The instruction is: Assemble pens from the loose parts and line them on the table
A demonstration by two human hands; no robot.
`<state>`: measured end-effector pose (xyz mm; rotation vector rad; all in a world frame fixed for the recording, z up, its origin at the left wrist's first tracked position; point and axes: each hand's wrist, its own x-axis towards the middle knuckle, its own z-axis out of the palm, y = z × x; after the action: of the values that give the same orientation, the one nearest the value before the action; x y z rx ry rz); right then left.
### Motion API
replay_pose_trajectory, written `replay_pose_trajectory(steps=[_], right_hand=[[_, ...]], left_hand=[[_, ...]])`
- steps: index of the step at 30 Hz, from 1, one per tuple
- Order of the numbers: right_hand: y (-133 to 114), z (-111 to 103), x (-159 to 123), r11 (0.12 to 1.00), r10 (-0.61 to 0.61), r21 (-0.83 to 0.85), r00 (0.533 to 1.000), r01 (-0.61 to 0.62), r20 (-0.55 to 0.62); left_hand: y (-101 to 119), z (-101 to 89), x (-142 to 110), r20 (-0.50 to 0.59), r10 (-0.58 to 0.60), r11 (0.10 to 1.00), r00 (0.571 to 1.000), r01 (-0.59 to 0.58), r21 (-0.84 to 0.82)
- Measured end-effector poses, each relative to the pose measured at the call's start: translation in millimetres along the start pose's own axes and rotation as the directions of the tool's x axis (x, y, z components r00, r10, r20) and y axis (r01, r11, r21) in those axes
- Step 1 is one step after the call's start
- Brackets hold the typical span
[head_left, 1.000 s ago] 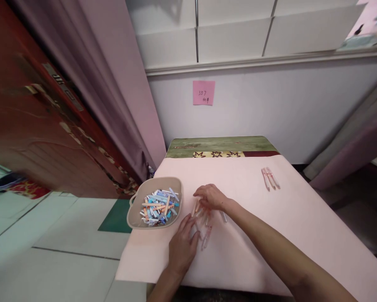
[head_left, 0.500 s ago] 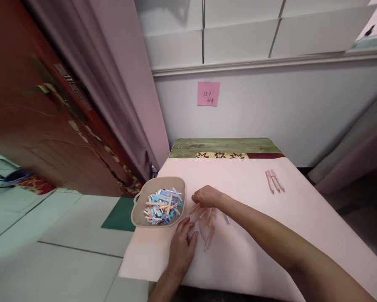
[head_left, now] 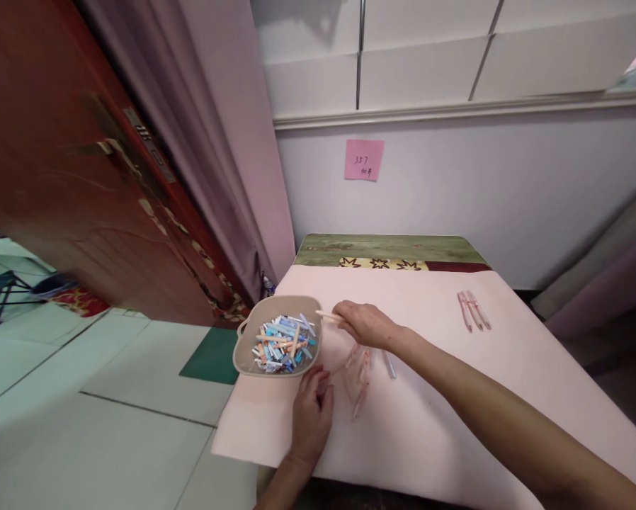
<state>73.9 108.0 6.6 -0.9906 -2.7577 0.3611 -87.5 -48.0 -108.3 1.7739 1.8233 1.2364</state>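
My right hand [head_left: 368, 324] is closed on a pale beige pen [head_left: 326, 315], whose free end points left, close to the basket's rim. Near the front of the table my left hand [head_left: 312, 411] rests with fingers loosely curled and thumb apart, nothing seen in it. Between the hands lie several clear pens with pink-orange parts [head_left: 361, 386], somewhat blurred. A pale bluish pen [head_left: 389, 365] lies just right of them. The beige basket [head_left: 241, 354] at the left holds a jumble of blue, white and orange pens [head_left: 283, 343].
Three pinkish clear pens [head_left: 474, 312] lie side by side at the right of the pale-covered table [head_left: 435, 425]. A pink note [head_left: 364, 160] is stuck on the wall behind. Left of the table stands a reddish door [head_left: 100, 177] by a purple curtain [head_left: 212, 163].
My right hand has lifted off the loose pens and moved up beside the basket's rim with a beige pen in it. The camera view has shifted slightly left.
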Motion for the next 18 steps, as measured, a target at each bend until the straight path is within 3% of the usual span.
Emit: replay_pose_trajectory(steps=[5,9,12,15,18], right_hand=[[-38,15,37,0.977,0.107,0.196,0.986,-0.080,-0.130],[-49,23,51,0.927,0.215,0.356,0.946,-0.118,-0.245],[-42,23,32,0.883,0.284,0.452,0.912,-0.129,-0.295],[-27,26,-7,0.829,0.367,0.538,0.873,-0.151,-0.322],[-5,35,-57,0.663,0.546,0.728,0.777,-0.174,-0.312]], left_hand=[[0,0.1,-1,0.007,-0.006,1.000,1.000,0.006,-0.007],[0,-0.6,-4,0.005,-0.013,1.000,1.000,0.013,-0.017],[1,-1.5,-5,0.003,-0.028,0.999,1.000,0.028,-0.016],[2,-2.9,-4,0.003,-0.016,1.000,1.000,0.016,-0.024],[3,-4.4,-3,0.009,-0.015,0.999,1.000,0.016,-0.041]])
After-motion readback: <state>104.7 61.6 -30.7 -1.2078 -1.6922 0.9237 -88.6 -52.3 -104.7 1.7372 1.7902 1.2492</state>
